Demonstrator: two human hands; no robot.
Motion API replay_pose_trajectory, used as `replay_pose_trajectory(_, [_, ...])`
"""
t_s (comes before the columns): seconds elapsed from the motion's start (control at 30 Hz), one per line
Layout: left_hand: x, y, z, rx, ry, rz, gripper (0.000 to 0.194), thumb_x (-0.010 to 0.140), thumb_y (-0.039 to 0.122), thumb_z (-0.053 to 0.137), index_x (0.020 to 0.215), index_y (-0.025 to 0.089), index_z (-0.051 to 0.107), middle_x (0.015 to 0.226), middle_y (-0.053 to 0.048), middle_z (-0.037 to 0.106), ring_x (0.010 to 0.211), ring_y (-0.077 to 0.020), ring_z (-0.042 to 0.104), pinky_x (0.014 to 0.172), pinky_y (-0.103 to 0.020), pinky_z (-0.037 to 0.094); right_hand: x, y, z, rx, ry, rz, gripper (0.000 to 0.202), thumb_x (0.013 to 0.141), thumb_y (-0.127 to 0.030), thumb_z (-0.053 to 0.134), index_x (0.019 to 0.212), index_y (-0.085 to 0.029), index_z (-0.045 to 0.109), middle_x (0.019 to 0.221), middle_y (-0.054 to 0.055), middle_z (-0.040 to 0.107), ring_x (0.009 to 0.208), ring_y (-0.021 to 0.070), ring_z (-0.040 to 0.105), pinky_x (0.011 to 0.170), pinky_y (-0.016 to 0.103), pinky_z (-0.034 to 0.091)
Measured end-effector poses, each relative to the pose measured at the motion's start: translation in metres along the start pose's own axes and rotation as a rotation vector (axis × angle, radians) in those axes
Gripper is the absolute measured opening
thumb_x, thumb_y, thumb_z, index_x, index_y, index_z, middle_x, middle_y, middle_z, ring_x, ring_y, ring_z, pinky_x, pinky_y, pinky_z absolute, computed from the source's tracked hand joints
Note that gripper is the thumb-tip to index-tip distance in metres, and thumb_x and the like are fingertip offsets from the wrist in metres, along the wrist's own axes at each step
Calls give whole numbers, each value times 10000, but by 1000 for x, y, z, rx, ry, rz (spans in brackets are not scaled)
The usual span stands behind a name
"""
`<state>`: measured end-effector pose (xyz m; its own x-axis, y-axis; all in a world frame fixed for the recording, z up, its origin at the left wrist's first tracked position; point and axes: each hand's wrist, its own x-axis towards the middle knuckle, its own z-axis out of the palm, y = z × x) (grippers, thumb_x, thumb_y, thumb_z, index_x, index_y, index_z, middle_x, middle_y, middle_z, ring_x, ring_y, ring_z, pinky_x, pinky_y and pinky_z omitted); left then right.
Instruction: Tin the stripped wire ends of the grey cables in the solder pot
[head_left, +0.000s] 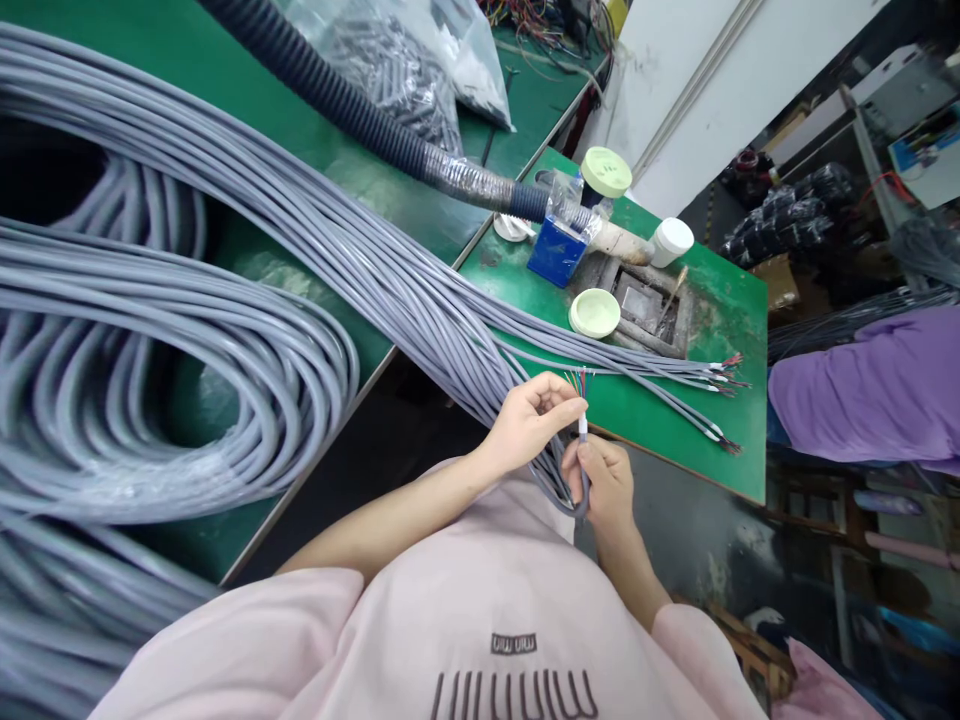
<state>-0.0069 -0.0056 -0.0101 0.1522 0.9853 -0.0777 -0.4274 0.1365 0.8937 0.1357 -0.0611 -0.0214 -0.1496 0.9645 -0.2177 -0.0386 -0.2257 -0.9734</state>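
Observation:
Grey cables (pixel 420 300) run in a thick bundle from the left and bend down near my lap. My right hand (pixel 604 480) is closed around one cable end (pixel 584 450), just below its white sleeve (pixel 583 424), and the end points up. Thin coloured wires (pixel 580 382) fan out above that sleeve. My left hand (pixel 534 415) is pinched at the base of these wires, thumb and fingertips together. Several other cable ends with bare reddish wires (pixel 727 445) lie on the small green table (pixel 739 330) to the right.
Big grey cable coils (pixel 300 350) cover the left bench (pixel 142 40). A dark flexible hose (pixel 322 90) reaches a blue box (pixel 556 252). Near it are a soldering pot (pixel 641 303), a pale lid (pixel 595 313) and a white jar (pixel 672 241). A person in purple (pixel 862 390) is at the right.

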Motion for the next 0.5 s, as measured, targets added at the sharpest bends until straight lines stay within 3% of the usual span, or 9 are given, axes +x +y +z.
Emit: replay_pose_trajectory(0.5, [4,0,0,-106,81,-36,284,759,405,723,787,165,574,582,62,523,499,-50,448,502,-175,378,4,4,4,56,-33,0,358,908,-428,538,676,-175,639,348,-50,490,290,71,343,387,226,244])
